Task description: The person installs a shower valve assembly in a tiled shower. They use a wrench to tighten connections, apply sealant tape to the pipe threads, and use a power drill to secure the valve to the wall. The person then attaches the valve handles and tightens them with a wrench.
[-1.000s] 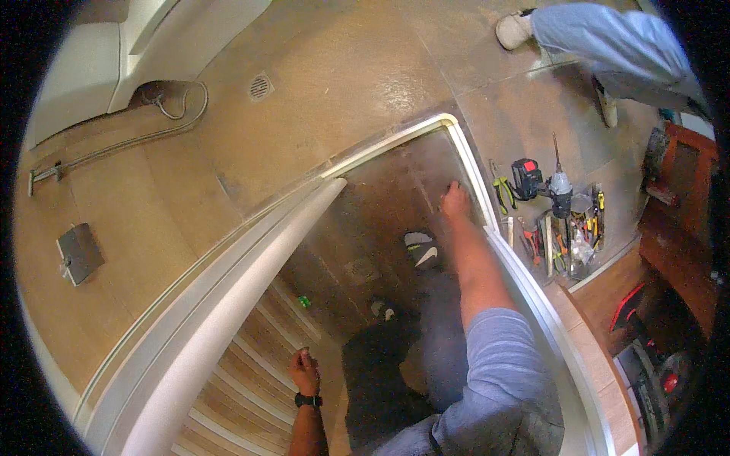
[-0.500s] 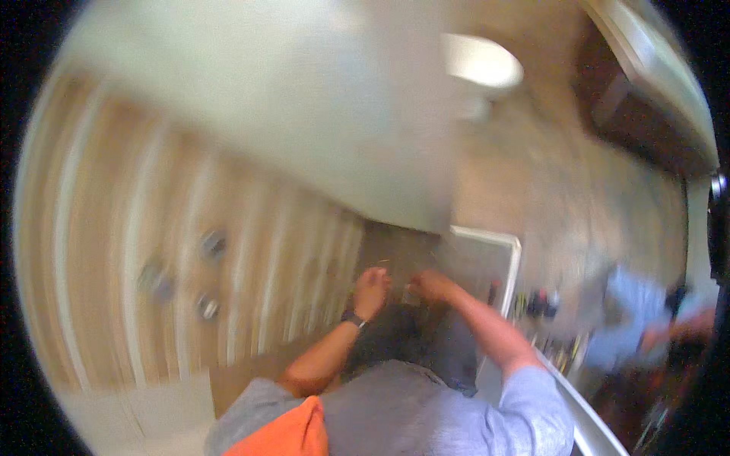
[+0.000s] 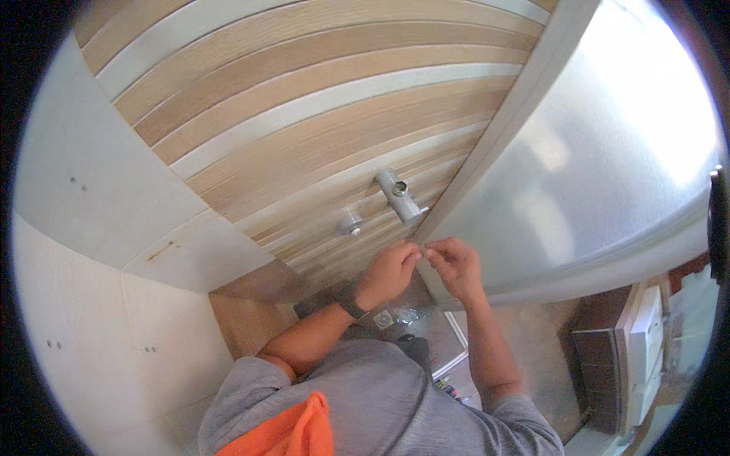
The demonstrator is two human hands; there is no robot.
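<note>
My left hand [image 3: 389, 272], with a black watch at the wrist, and my right hand [image 3: 456, 262] are raised side by side, fingertips almost touching. Both pinch at the edge of the white door profile [image 3: 508, 125], which runs up along the frosted curved glass panel [image 3: 608, 175]. Whatever sits between the fingertips is too small to make out. Just above the hands, a chrome valve fitting [image 3: 400, 194] and a round chrome cap [image 3: 350, 223] stick out of the striped wood-tone wall [image 3: 304, 99].
A plain white wall panel [image 3: 99, 251] closes the left side. Below my arms lies the brown shower floor with a small drain [image 3: 384, 319]. At the lower right, a white boxy fixture [image 3: 646, 334] stands on tiled floor outside the glass.
The view has swung up from the floor and door frame to the striped wall. My hands, apart a second ago, now meet at the white profile.
</note>
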